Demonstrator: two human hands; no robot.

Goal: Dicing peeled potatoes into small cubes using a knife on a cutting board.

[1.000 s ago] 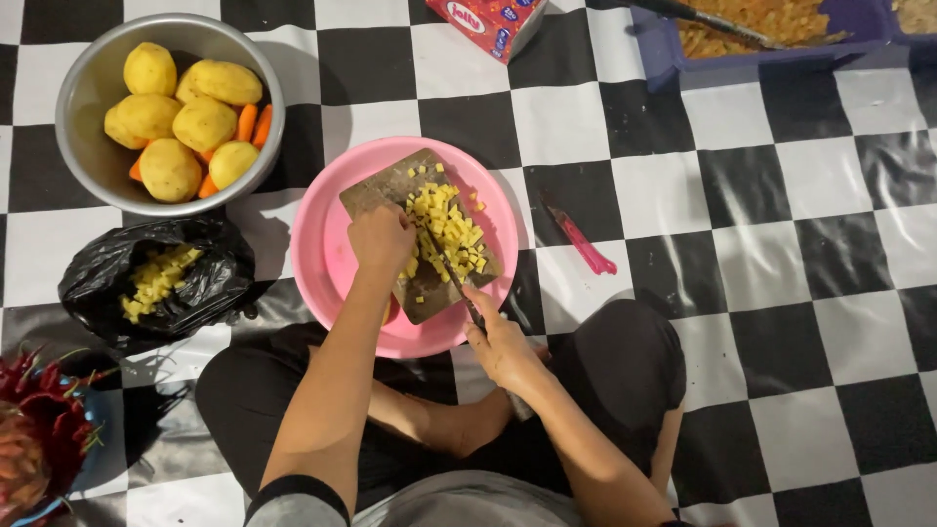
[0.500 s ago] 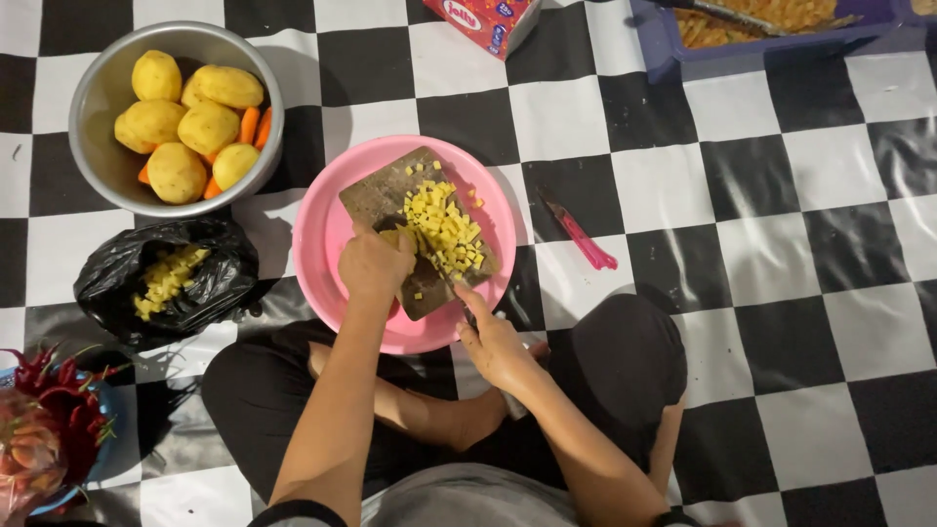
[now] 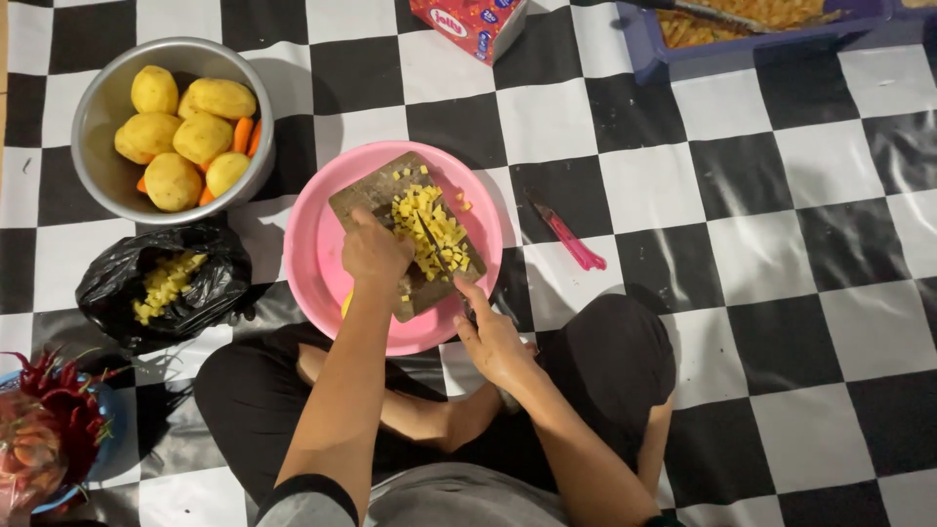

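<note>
A wooden cutting board (image 3: 376,195) lies across a pink basin (image 3: 322,263) on the checkered floor. Small yellow potato cubes (image 3: 434,220) are heaped on the board. My left hand (image 3: 376,252) rests on the board's left part, fingers curled beside the cubes. My right hand (image 3: 493,337) grips the handle of a knife (image 3: 429,239), whose blade lies across the pile of cubes. I sit cross-legged just behind the basin.
A metal bowl (image 3: 98,161) of peeled potatoes and carrots stands at upper left. A black plastic bag (image 3: 166,288) holds peels. A pink-handled knife (image 3: 571,239) lies right of the basin. Red chillies (image 3: 54,405) sit at lower left; a red box (image 3: 468,24) and a blue tray (image 3: 732,39) are at the top.
My left hand has slid down the board toward me, and the knife blade has moved onto the pile of cubes. The view has shifted slightly.
</note>
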